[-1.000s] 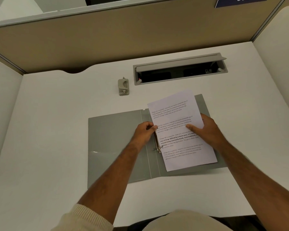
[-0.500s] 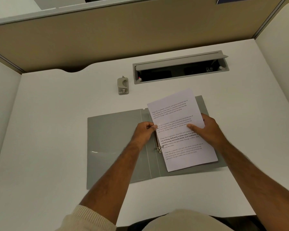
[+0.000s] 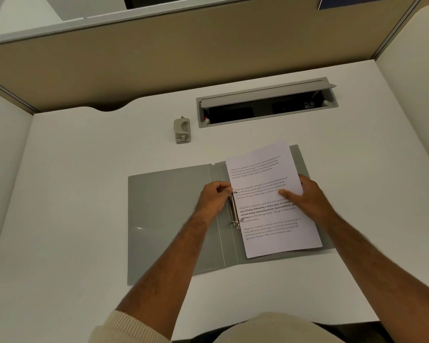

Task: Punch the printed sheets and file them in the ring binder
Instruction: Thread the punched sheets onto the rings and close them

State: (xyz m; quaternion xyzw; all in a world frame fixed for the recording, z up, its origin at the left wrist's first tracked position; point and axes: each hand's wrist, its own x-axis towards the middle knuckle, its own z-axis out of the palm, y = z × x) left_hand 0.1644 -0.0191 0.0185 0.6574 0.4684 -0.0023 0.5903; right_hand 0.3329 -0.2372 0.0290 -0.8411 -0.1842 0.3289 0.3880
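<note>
the printed sheets (image 3: 270, 194) lie tilted on the open ring binder (image 3: 169, 219), between the hands. left hand (image 3: 214, 198) pinches their edge at the metal rings (image 3: 234, 210); right hand (image 3: 305, 196) grips the opposite edge (thumb on top). hole punch (image 3: 182, 131) sits beyond the left hand.

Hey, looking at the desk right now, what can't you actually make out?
- Upper ring of the binder: head view, covered by the left hand.
- Punched holes in the sheets: too small to see.
- Blue sign: cut off by the top edge.
- Cable box interior: too dark.
</note>
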